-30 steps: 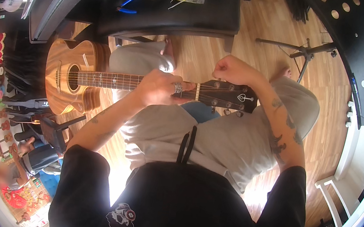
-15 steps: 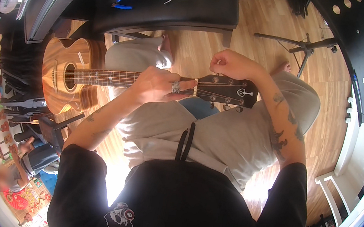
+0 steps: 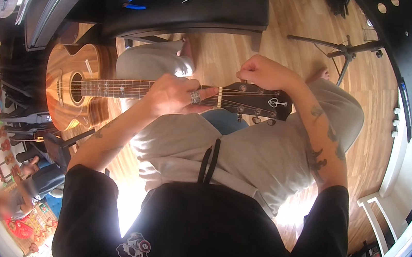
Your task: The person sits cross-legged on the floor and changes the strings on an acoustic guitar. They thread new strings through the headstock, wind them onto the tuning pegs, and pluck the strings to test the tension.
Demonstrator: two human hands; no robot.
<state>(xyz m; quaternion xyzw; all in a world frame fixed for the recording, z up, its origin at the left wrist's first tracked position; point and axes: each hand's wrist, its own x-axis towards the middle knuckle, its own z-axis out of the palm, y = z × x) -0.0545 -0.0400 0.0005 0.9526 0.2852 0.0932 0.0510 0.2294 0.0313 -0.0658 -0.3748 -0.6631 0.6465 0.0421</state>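
Guitar (image 3: 76,107) glossy wood (grain showing); trousers (image 3: 265,149) matt cloth; bench (image 3: 195,10) smooth.

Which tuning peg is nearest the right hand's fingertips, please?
The far-row peg closest to the nut; the others lie farther from the right fingertips.

The left hand (image 3: 166,94) is lying back uppermost, its index finger (image 3: 208,90) stretching rightward. The right hand (image 3: 264,72) is pointing leftward from a bending wrist (image 3: 292,82), its fingers curling. Both forearms (image 3: 321,132) are slanting inward.
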